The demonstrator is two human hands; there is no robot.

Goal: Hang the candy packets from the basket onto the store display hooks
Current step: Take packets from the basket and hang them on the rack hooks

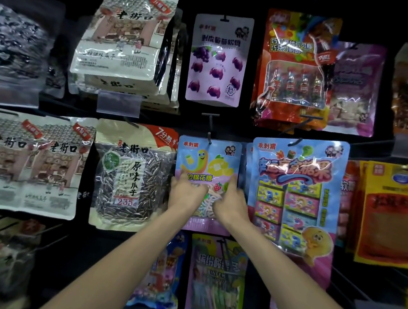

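Note:
A blue and pink marshmallow candy packet (207, 160) hangs at the middle of the display, its top hole at a black hook (209, 136). My left hand (184, 194) grips the packet's left side, fingers curled over its front. My right hand (230, 203) grips its right side the same way. Both hands cover the packet's lower middle. The basket is out of sight.
A purple grape gummy packet (219, 59) hangs directly above. Sunflower seed bags (128, 178) hang to the left and a large blue candy-box packet (294, 193) to the right. More packets (216, 282) hang below, and bare wire hooks (352, 282) jut out at the lower right.

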